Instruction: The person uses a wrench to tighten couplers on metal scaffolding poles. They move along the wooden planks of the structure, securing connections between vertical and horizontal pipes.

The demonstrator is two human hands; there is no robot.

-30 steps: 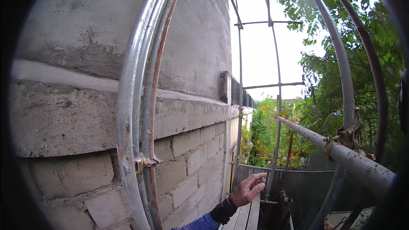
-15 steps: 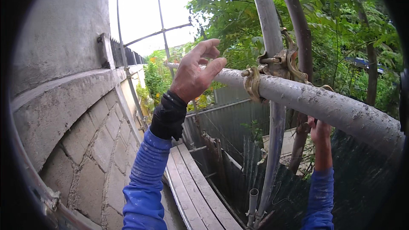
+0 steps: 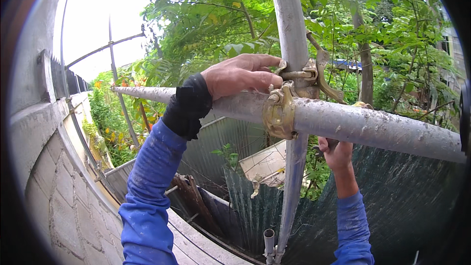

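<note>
A weathered grey horizontal pipe (image 3: 373, 126) crosses in front of an upright scaffold pipe (image 3: 289, 19). Where they meet sits a brass-coloured scaffold coupler (image 3: 279, 113), clamped around the horizontal pipe, with its other half at the upright. My left hand (image 3: 241, 76) lies over the horizontal pipe, thumb and forefinger stretched apart, their tips at the coupler's bolt end. Below the pipe, right of the upright, my right hand (image 3: 338, 156) is closed around a dark metal tool (image 3: 320, 149). Most of that tool is hidden by the hand and pipe.
Wooden planks (image 3: 191, 245) run below at the left, beside a concrete block wall (image 3: 68, 206). A short open pipe end (image 3: 269, 235) stands near the upright's foot. Dark green corrugated sheets (image 3: 382, 191) and leafy trees (image 3: 221, 24) lie beyond.
My left hand has come down from above the pipe to the coupler. My right hand stays under the pipe, closer to the upright. The view has swung to the right.
</note>
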